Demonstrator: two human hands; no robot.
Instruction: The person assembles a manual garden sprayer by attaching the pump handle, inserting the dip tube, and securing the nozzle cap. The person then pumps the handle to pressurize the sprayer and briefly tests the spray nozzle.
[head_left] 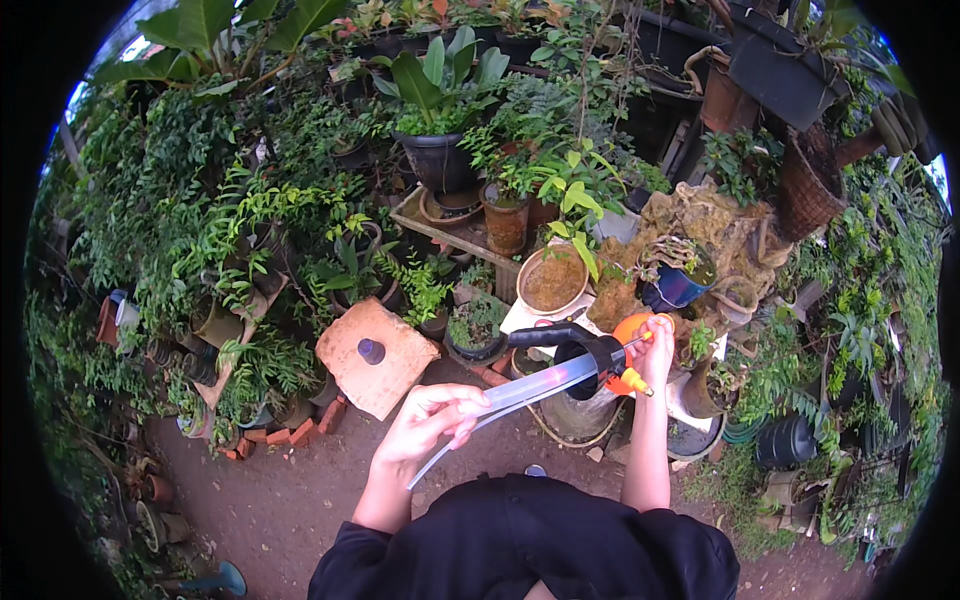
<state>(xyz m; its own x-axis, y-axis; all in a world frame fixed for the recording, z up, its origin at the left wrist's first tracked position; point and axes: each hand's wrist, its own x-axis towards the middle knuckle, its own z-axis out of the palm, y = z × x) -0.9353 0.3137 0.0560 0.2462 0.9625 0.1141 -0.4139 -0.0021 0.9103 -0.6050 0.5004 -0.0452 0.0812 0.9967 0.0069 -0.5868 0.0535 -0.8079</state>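
In front of my chest I hold a sprayer pump head [590, 360], lying slantwise between both hands. It has a black collar and handle, a yellow nozzle [635, 380] and a clear plastic cylinder [540, 385]. My left hand [430, 415] is closed round the cylinder's free end. A thin clear tube [450, 450] runs under its fingers and sticks out below. My right hand [653, 347] is closed at the other end, by an orange round part [630, 328], its fingertips on a thin rod. How the orange part joins the rest is hidden.
A square terracotta slab [375, 390] with a small dark purple object [370, 351] on it lies ahead to the left. Behind stand potted plants, a round brown pot [552, 280] and a mossy rock [690, 225]. Bricks [300, 433] edge the dirt ground [270, 500].
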